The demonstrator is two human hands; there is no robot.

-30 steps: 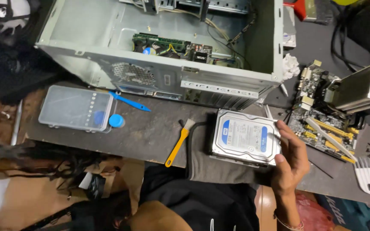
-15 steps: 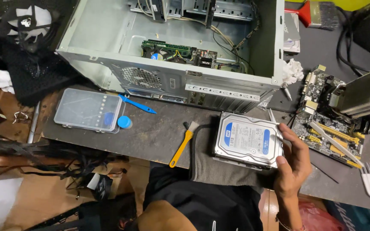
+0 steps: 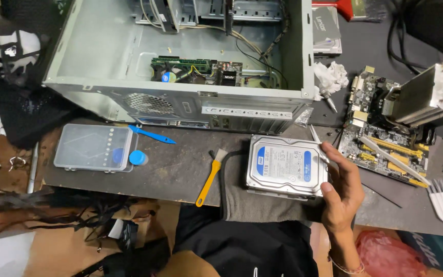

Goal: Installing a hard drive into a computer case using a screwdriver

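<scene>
My right hand [image 3: 340, 191] grips the hard drive [image 3: 286, 166] by its right edge, thumb at the near corner and fingers wrapped round the far side, so the hand is clenched on it. The drive lies flat, label up, on a grey cloth [image 3: 262, 202] that covers the near edge of the bench [image 3: 180, 172]. I cannot see my left hand anywhere in this view.

Taking the drive as my landmark: just left of it lies a small brush with a yellow handle [image 3: 208, 179], bristles pointing away from me. Further left sit a blue round cap [image 3: 137, 157] and, touching it, a clear plastic case [image 3: 94, 147]; a blue pry tool [image 3: 152, 135] lies just beyond those two. Directly behind the drive stands the open computer case [image 3: 180, 56] (its side panel is off, so I can look straight down at the green board and cables inside). To the right of the drive, near my fingers, rests a bare motherboard [image 3: 380, 146] with a metal heatsink [image 3: 426, 95] at its far right. A crumpled white tissue [image 3: 330, 77] lies behind and right of the drive, beside the case
</scene>
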